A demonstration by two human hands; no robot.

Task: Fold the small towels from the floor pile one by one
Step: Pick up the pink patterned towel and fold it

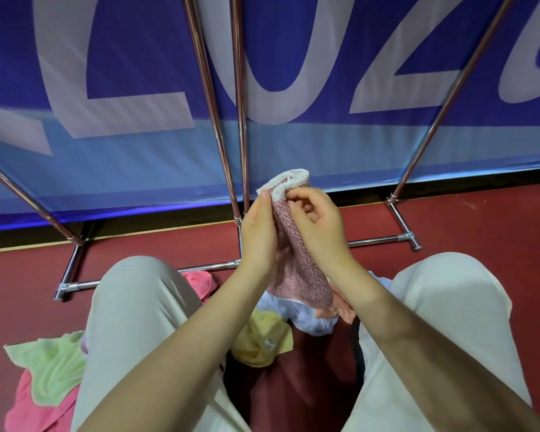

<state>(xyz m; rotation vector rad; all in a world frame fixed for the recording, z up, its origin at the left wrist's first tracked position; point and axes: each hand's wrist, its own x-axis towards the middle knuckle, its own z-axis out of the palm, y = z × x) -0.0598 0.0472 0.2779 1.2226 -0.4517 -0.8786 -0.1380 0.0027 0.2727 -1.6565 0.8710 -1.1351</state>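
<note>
A small mottled pink towel with a white edge [296, 263] hangs upright in front of me, held by both hands near its top. My left hand [258, 235] presses flat against its left side, thumb at the top corner. My right hand [317, 226] pinches the top edge from the right with curled fingers. Beneath it, between my knees, lies the floor pile: a pale blue towel [306, 316], a yellow towel [262, 338], an orange-pink towel [343, 310] and a pink towel [200, 283]. The towel's lower end hangs just over the pile.
A light green towel [49, 363] lies on a pink towel [35, 406] by my left leg. My legs in beige trousers [131, 322] flank the pile on the dark red floor [480, 226]. A chrome banner stand [237, 151] with floor bars stands close in front, against a blue banner.
</note>
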